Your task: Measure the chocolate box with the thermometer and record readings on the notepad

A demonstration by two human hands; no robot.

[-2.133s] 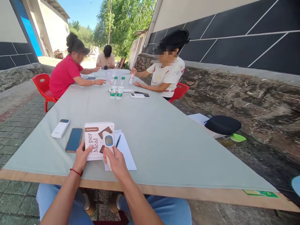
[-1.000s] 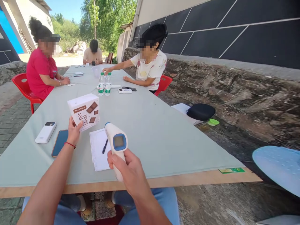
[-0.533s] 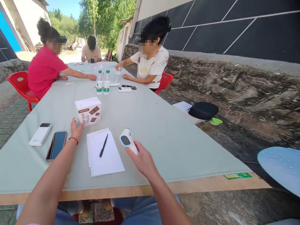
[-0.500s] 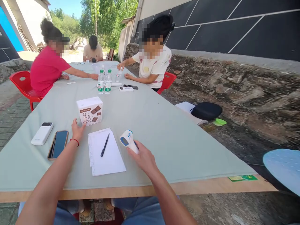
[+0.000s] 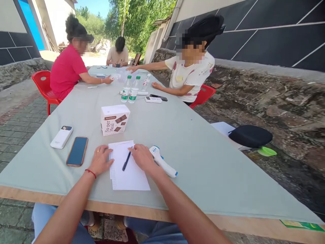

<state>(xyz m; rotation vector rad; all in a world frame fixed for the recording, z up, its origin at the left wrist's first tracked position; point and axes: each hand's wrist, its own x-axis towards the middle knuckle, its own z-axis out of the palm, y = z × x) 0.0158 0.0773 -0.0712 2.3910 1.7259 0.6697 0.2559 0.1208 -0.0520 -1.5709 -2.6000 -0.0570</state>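
A white sheet of paper [image 5: 130, 179] lies on the table before me, with a black pen [image 5: 126, 162] slanting across it. My left hand [image 5: 101, 160] rests at the sheet's left edge, fingers apart and holding nothing. On the sheet's upper right, the fingers of my right hand [image 5: 142, 157] close on the top end of the pen, which still lies on the paper. Right beside that hand, a white and blue handheld infrared thermometer [image 5: 165, 164] lies on the tablecloth, partly covered by the hand. Beyond the paper stands a white box [image 5: 115, 120] with chocolate pictures.
To the left lie a phone [image 5: 77, 151] and a white power bank [image 5: 61, 137]. Two water bottles [image 5: 129, 92], another power bank [image 5: 153, 99] and a dark phone [image 5: 158, 97] are farther up the table. Three people sit around the far part. A black cap-like object [image 5: 250, 136] is at the right.
My right hand has let go of the thermometer and moved left to the pen. My left hand has drawn back from the box to the paper. The view has turned left.
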